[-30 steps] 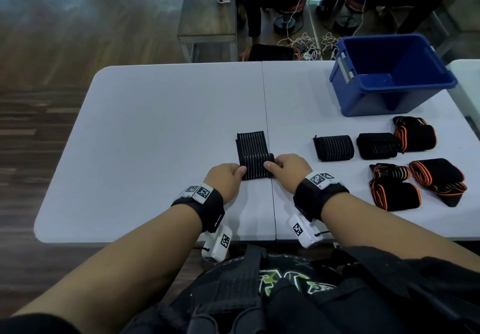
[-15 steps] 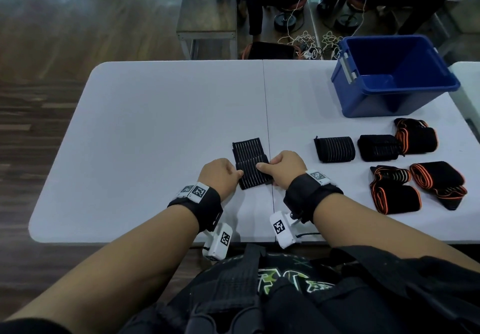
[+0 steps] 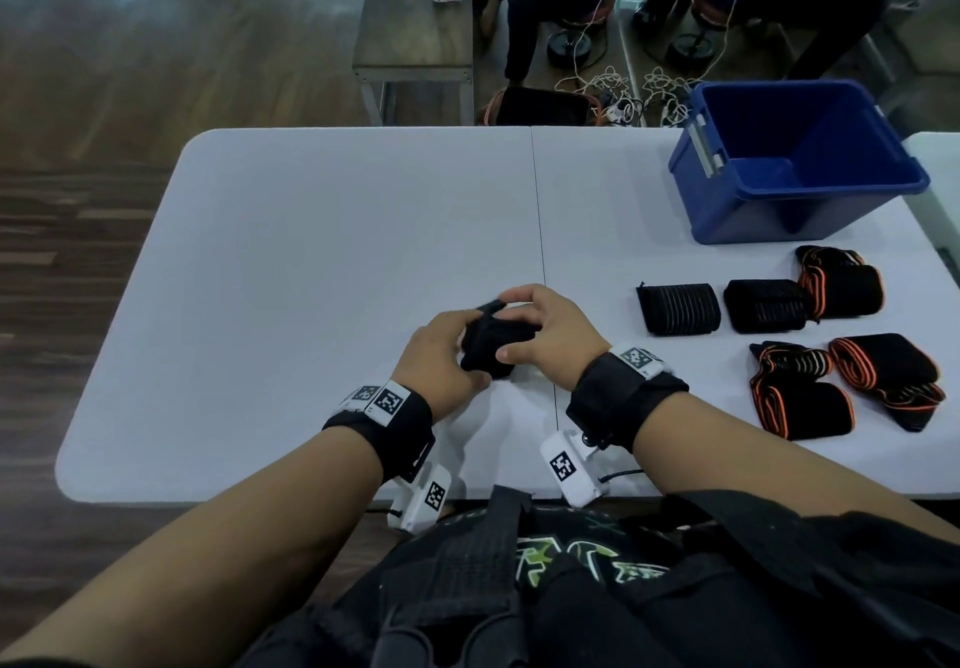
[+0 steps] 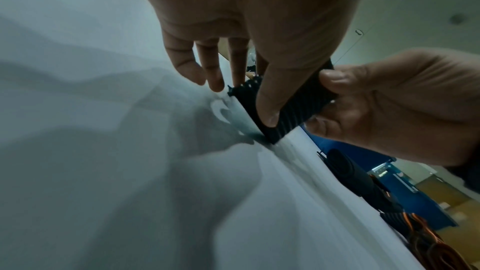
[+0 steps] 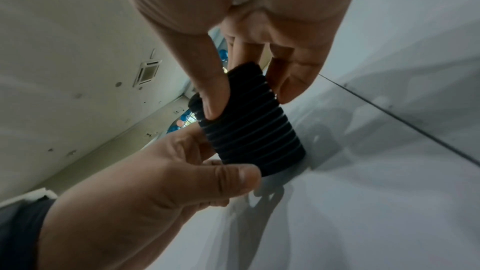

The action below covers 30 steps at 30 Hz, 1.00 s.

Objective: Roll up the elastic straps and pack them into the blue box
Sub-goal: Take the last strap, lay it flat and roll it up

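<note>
Both hands pinch a rolled black strap (image 3: 493, 340)
Left hand (image 3: 434, 363) and right hand (image 3: 550, 332) hold its ends above the worktop (image 3: 311, 252); easing either pinch could let it unroll.

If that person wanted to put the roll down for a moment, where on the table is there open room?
The table's whole left half, from the centre seam to its left edge, lies bare. There is also a bare strip between the hands and the blue box. The right side is crowded: two black rolls and three orange-striped straps lie below the box.
</note>
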{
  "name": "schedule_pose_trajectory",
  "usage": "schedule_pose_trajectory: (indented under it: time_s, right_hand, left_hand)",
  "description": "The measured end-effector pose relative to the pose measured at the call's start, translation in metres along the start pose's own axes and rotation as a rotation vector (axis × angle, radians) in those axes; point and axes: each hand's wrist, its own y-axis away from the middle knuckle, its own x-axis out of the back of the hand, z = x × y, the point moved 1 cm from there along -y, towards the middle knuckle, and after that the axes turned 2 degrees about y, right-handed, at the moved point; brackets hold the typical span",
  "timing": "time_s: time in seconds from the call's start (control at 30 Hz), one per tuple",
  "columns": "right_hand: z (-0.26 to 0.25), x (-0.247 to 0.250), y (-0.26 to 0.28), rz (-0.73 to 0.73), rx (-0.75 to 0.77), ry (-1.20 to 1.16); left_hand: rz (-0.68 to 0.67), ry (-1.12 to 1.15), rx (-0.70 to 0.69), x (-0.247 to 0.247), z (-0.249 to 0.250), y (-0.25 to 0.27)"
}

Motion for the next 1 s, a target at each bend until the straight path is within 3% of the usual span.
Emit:
schedule_pose_trajectory:
  time_s: [0.2,0.33,0.4,0.57,0.6,0.7,0.87,1.0]
  right_hand:
    - [-0.005,0.002,0.006,0.149,0.049,0.138]
    - [0.004,0.018,0.013,0.125,-0.001,0.187]
    - [0.011,0.027,0.020,0.181,-0.016,0.208]
    - [0.036,0.050,0.048,0.347,-0.139,-0.092]
    - [0.047,0.058,0.066,0.460,-0.200,-0.198]
    - [0.063,0.069,0.087,0.620,-0.286,-0.299]
    - [0.098,0.084,0.134,0.882,-0.380,-0.276]
    - [0.109,0.088,0.141,1.026,-0.418,-0.197]
  left_hand:
    - [-0.033,0.098,-0.029,0.001,0.007,-0.014]
    - [-0.146,0.136,-0.095,-0.006,0.018,-0.026]
    - [-0.198,0.156,-0.116,-0.011,0.025,-0.033]
    - [-0.350,0.266,-0.177,-0.033,0.046,-0.046]
    - [-0.448,0.244,-0.226,-0.048,0.060,-0.051]
    - [-0.391,0.174,-0.316,-0.057,0.076,-0.064]
    - [-0.301,-0.129,-0.555,-0.088,0.116,-0.098]
    - [-0.297,-0.273,-0.581,-0.112,0.136,-0.119]
